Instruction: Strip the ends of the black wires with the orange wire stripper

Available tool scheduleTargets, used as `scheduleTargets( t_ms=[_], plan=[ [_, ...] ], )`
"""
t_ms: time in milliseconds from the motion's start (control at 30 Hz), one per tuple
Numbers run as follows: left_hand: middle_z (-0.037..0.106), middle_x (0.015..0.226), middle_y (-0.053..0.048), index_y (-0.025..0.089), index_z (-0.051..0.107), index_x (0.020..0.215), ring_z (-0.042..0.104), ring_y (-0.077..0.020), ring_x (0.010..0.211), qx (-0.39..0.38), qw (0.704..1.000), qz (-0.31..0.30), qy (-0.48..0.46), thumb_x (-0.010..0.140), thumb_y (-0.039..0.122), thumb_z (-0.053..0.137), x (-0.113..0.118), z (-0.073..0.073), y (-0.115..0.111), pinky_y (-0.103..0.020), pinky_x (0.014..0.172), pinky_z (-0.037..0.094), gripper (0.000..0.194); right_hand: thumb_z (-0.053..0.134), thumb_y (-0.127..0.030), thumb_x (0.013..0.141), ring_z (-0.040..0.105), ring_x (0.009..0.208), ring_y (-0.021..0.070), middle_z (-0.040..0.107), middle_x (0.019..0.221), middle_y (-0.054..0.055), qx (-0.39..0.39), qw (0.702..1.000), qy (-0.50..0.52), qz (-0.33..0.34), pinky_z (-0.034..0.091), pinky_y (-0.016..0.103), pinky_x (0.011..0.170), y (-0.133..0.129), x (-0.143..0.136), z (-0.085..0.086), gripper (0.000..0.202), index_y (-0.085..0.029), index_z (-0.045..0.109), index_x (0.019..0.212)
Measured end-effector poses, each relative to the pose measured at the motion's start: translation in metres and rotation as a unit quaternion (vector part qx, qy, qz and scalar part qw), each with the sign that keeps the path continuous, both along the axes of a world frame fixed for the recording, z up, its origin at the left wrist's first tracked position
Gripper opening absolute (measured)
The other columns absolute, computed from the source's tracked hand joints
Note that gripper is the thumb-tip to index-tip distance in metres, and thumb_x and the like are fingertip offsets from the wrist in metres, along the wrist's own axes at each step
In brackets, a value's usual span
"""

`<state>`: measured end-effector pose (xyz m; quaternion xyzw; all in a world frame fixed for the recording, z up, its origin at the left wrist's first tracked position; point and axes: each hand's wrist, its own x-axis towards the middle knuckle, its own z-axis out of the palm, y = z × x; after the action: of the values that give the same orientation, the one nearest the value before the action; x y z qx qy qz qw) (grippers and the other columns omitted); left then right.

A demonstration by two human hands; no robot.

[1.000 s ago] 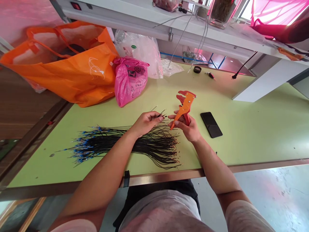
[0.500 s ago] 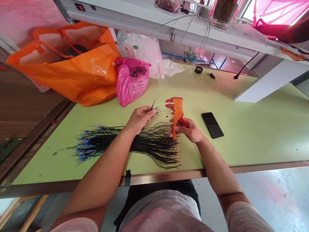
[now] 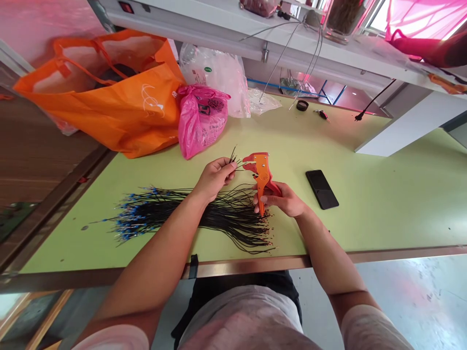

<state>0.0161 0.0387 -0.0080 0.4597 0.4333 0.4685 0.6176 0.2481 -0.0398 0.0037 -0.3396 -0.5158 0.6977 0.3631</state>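
Several thin black wires [image 3: 239,164] stick out from my left hand [image 3: 215,179], pinched between its thumb and fingers. My right hand [image 3: 279,198] is wrapped round the handles of an orange and red wire stripper [image 3: 261,177]. The stripper's jaws point left and sit close to the wire ends; whether a wire lies between them I cannot tell. Below both hands a large bundle of black wires [image 3: 226,218] lies across the table, with blue pieces near its left ends and short coppery tips on the right. My left forearm covers part of that bundle.
A black phone [image 3: 322,188] lies right of my right hand. An orange bag [image 3: 120,116], a pink plastic bag [image 3: 202,121] and a clear plastic bag [image 3: 233,87] stand at the back left. A white shelf [image 3: 219,39] crosses above the green table [image 3: 386,204].
My right hand has brought the wire stripper left and slightly down, so its jaws are now close to the wire ends. My left hand still holds the wires, barely moved.
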Motion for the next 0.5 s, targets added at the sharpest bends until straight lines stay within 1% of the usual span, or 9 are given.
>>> scheduleTargets(
  t_ms=[133,267,367,500],
  plan=[
    [0.057,0.065,0.001,0.017,0.063,0.08,0.049,-0.0093,0.059,0.006,1.0,-0.009,-0.025,0.068,0.042,0.086,-0.0016,0.0,0.0,-0.018,0.048,0.025,0.036,0.083,-0.036,0.088,0.078,0.076,0.0196,0.076,0.097,0.008,-0.01,1.0,-0.021,-0.01,0.06,0.028,0.064,0.0009,-0.0014,-0.0016,0.04,-0.014,0.063,0.115],
    [0.059,0.07,0.0,0.015,0.067,0.083,0.053,-0.0107,0.062,0.005,0.999,-0.026,-0.037,0.065,0.043,0.088,-0.0025,0.0004,-0.0004,-0.019,0.049,0.025,0.038,0.084,-0.037,0.087,0.077,0.075,0.0195,0.075,0.097,0.008,-0.022,0.999,-0.029,-0.014,0.059,0.028,0.063,0.0013,-0.0014,-0.003,0.041,-0.014,0.064,0.114],
    [0.059,0.069,0.0,0.015,0.068,0.083,0.053,-0.0107,0.062,-0.001,0.999,-0.03,-0.026,0.065,0.045,0.088,-0.003,-0.0007,-0.0001,-0.02,0.05,0.026,0.04,0.084,-0.037,0.086,0.078,0.076,0.0201,0.076,0.098,0.009,-0.027,0.999,-0.027,-0.009,0.06,0.028,0.064,0.0009,-0.0006,-0.0026,0.041,-0.014,0.064,0.114],
    [0.057,0.065,0.001,0.015,0.066,0.079,0.049,-0.0092,0.059,-0.002,0.999,-0.037,-0.009,0.065,0.045,0.088,-0.0032,-0.0022,0.0002,-0.02,0.052,0.027,0.04,0.084,-0.035,0.087,0.078,0.078,0.0201,0.076,0.098,0.009,-0.026,0.999,-0.025,0.005,0.06,0.029,0.066,0.0001,-0.0003,-0.001,0.041,-0.014,0.064,0.116]
  ],
)
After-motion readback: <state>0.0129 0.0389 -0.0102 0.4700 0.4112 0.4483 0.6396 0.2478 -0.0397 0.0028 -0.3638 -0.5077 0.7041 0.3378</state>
